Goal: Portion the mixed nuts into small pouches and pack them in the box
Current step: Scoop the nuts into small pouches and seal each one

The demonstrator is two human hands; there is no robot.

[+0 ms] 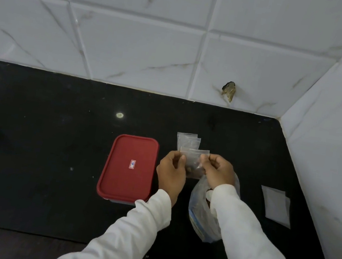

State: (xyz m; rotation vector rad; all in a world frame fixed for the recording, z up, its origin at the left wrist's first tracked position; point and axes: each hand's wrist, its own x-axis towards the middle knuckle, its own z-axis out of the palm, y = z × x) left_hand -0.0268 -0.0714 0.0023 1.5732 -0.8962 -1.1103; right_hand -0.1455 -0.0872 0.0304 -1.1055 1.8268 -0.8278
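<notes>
Just right of the frame's centre, both hands held one small clear pouch [194, 158] above the black countertop [42, 131]. The left hand [171, 171] pinched the pouch's left edge between thumb and curled fingers; the right hand [217, 171] pinched its upper right corner, the other fingers folded in. A few brown nuts [191, 170] sat low in the pouch, too small and dim to tell apart. Whether the pouch's top strip was sealed could not be made out.

Directly above the hands in the picture, a small stack of spare pouches [187, 141] lay on the counter, its lower part hidden behind the held pouch. Below the right hand, the large plastic bag [199, 203] lay largely covered by the white-sleeved right forearm; its contents showed only as dark blurs.

Left of the hands stood the box [129, 167], its red lid on, so nothing inside was visible; the left sleeve cut across its lower right corner. A small label [132, 164] on the lid was barely legible.

At the right, near the tiled wall [134, 45], lay pale flat sheets [275, 204], overlapping, of uncertain material. A chipped spot [228, 91] marked the wall above.
</notes>
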